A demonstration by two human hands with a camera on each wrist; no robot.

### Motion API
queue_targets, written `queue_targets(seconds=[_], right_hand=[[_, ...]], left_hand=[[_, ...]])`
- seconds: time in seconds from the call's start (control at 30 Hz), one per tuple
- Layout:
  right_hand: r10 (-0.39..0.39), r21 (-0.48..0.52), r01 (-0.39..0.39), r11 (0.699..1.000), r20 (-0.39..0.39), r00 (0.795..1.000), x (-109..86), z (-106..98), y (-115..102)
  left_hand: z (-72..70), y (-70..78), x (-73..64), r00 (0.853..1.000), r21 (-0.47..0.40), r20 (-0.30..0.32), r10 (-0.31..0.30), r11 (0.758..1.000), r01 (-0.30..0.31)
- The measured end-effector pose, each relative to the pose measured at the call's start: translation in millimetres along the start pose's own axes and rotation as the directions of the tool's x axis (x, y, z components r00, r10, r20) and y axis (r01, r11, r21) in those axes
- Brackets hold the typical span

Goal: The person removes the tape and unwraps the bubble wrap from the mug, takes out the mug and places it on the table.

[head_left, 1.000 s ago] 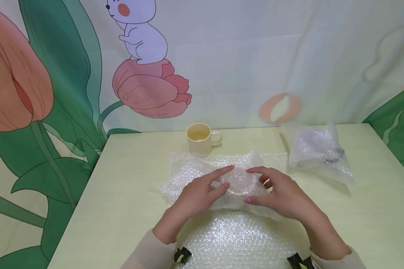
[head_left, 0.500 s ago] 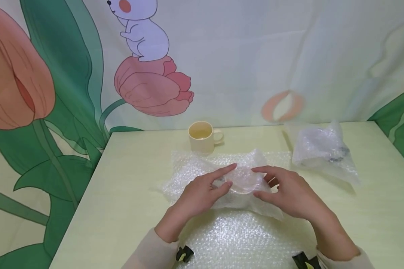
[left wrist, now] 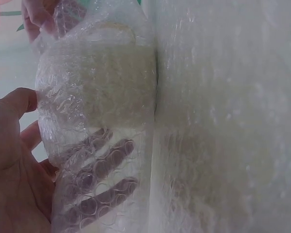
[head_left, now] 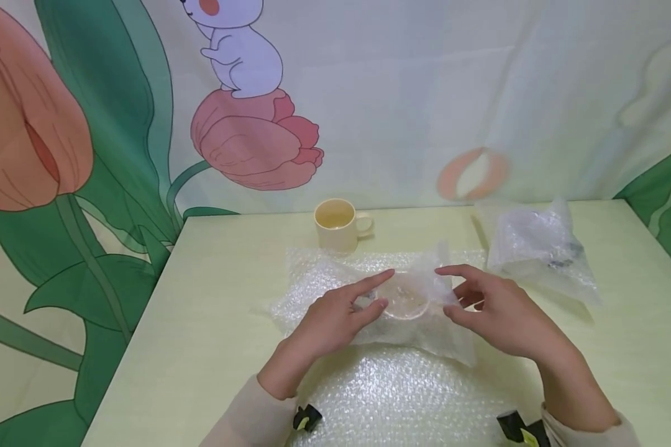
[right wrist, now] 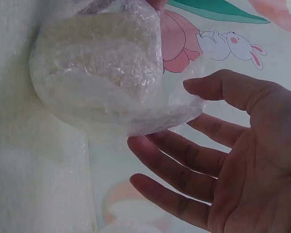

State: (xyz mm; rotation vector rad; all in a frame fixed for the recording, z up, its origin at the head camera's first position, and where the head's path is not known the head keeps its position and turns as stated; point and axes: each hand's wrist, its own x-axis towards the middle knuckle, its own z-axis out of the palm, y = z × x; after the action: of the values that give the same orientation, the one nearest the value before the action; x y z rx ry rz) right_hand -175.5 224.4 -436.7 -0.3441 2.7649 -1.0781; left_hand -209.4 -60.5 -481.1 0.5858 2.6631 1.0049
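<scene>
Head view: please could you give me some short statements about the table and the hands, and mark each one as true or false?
1. A pale mug stands upright on the table. True.
2. The left hand is at the wrapped item. True.
3. The right hand touches the mug. False: the right hand is at the wrapped item's other side.
4. Another wrapped bundle lies on the table's right side. True.
5. The mug is covered in bubble wrap. False: it is bare.
</scene>
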Motion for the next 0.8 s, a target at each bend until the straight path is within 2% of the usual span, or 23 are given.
queue_targets(seconds=[0.13, 0.3, 0.53, 0.8], right_hand=[[-0.018, 0.027, 0.018, 0.999, 0.002, 1.0, -0.5, -4, 0], [-0.046, 0.026, 0.047, 0.999, -0.036, 0.998, -3.0, -7, -1], [-0.034, 0.021, 0.035, 0.999, -0.055, 0.998, -4.8, -11, -2], [-0.011, 0.028, 0.013, 1.0, -0.084, 0.996, -8.7, -15, -5]], left_hand=[[0.0, 0.0, 0.8, 1.0, 0.001, -0.005, -0.003, 1.0, 0.003], [-0.3, 0.9, 0.4, 1.0, -0.009, 0.004, -0.009, 1.0, 0.009], [-0.7, 1.0, 0.4, 1.0, -0.008, 0.002, 0.003, 1.0, -0.003], [0.9, 0.4, 1.2, 1.0, -0.014, 0.001, -0.011, 1.0, 0.011]])
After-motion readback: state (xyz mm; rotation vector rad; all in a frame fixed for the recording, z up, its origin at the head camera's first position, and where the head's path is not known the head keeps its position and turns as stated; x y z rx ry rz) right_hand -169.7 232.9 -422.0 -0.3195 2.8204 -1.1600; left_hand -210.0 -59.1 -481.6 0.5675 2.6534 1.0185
